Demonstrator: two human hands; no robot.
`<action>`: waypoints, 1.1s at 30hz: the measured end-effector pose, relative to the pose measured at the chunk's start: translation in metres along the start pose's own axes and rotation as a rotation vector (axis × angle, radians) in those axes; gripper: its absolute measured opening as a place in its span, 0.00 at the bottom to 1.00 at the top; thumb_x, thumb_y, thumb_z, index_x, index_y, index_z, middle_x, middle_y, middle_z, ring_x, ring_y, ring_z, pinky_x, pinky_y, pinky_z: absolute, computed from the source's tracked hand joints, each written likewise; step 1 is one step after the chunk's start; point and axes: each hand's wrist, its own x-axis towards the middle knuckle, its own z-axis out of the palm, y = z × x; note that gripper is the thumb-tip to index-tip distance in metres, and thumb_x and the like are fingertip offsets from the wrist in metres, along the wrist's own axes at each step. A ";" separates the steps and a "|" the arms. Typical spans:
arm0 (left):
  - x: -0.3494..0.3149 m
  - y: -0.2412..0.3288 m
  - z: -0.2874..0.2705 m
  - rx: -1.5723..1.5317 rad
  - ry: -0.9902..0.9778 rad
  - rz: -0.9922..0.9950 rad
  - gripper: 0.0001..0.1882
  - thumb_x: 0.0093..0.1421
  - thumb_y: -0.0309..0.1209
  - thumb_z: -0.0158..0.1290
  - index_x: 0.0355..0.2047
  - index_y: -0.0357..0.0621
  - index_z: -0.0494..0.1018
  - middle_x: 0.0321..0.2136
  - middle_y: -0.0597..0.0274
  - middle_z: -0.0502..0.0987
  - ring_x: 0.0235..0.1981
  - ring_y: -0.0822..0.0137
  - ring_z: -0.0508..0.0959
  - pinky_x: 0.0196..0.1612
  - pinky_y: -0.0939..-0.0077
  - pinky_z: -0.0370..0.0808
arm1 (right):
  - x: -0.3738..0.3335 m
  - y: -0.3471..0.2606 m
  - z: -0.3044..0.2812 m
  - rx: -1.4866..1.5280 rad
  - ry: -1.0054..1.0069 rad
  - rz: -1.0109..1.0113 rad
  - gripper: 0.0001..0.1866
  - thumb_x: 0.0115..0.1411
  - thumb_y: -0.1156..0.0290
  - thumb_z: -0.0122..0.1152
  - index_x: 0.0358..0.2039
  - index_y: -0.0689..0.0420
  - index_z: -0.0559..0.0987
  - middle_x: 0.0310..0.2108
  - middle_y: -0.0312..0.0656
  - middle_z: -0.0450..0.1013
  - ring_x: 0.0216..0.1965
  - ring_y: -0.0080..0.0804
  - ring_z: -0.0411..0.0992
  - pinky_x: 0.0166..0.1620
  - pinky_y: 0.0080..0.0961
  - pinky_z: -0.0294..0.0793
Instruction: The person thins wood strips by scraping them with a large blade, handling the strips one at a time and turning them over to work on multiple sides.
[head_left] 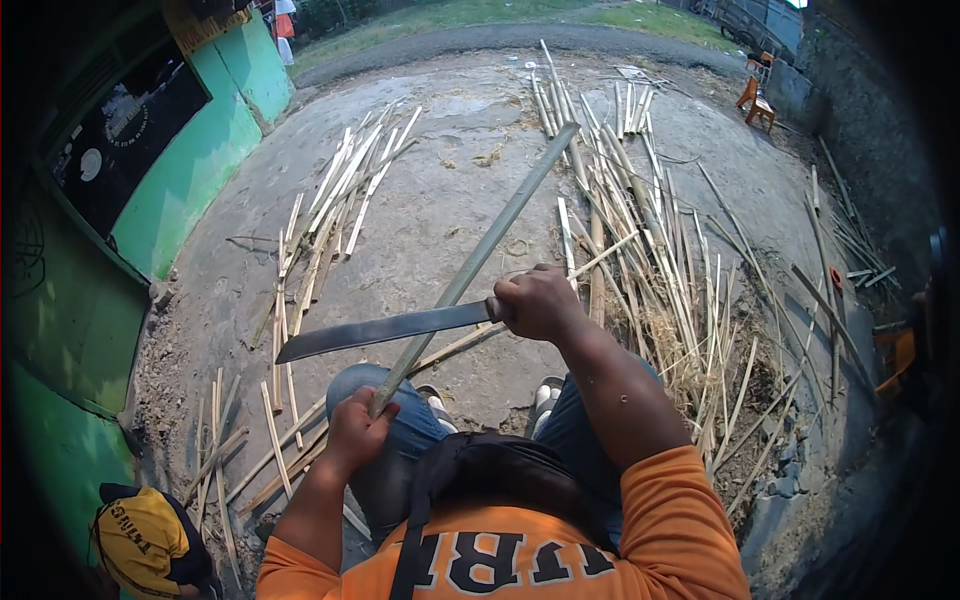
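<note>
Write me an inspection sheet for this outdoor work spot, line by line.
Surface: rough, grey ground, partly shaded.
Job's things: long greenish bamboo strip, slanting up and away; large knife crossing over it, contact unclear.
Clutter: loose strips ahead on the left; bigger heap of strips and poles on the right, with tangled shavings at its near end.
Left hand: closed around the strip's near end, by the left knee.
Right hand: closed on the knife's handle.
Cables: nothing seen.
Surroundings: green wall on the left; orange chair at far right.
</note>
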 end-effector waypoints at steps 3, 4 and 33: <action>-0.006 -0.006 -0.002 -0.054 0.042 -0.012 0.14 0.65 0.36 0.65 0.37 0.38 0.76 0.23 0.48 0.79 0.25 0.50 0.81 0.33 0.60 0.76 | 0.007 0.013 -0.003 -0.033 0.086 0.146 0.12 0.63 0.60 0.63 0.24 0.51 0.77 0.20 0.47 0.76 0.25 0.52 0.79 0.33 0.49 0.77; -0.006 -0.008 -0.001 -0.057 0.041 -0.007 0.14 0.65 0.36 0.65 0.37 0.38 0.76 0.23 0.48 0.79 0.25 0.50 0.81 0.33 0.60 0.76 | 0.008 0.026 -0.008 0.086 0.188 0.249 0.13 0.65 0.59 0.61 0.26 0.52 0.79 0.21 0.50 0.76 0.26 0.57 0.78 0.32 0.51 0.78; -0.001 0.011 -0.009 -0.041 -0.050 -0.034 0.13 0.66 0.35 0.63 0.36 0.36 0.76 0.26 0.44 0.80 0.29 0.46 0.82 0.35 0.58 0.76 | -0.008 0.014 -0.021 0.098 -0.083 0.108 0.11 0.62 0.62 0.62 0.25 0.53 0.79 0.23 0.48 0.77 0.29 0.55 0.78 0.35 0.52 0.77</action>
